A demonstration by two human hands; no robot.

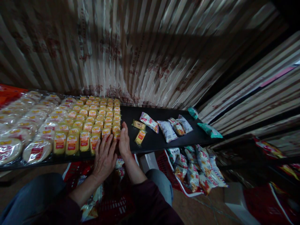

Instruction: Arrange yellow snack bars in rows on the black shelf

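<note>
Rows of small yellow wrapped cakes (84, 140) stand packed on a black shelf (154, 139). My left hand (105, 157) lies with its fingers stretched over the front cakes at the right end of the rows. Held upright and flat, my right hand (124, 142) is along the right side of the last row, fingers straight. Neither hand is wrapped around anything. Just right of it, two loose cakes, one of them a yellow pack (140, 137), lie on the shelf near a white snack bag (149, 122).
Larger round wrapped flatbreads (37, 151) fill the shelf's left part. Farther right lie more snack bags (167, 131) and green packets (210, 130). Below, a red basket (164, 164) holds several bags, and another red basket (114, 204) is between my knees. Striped sheeting (140, 56) hangs behind.
</note>
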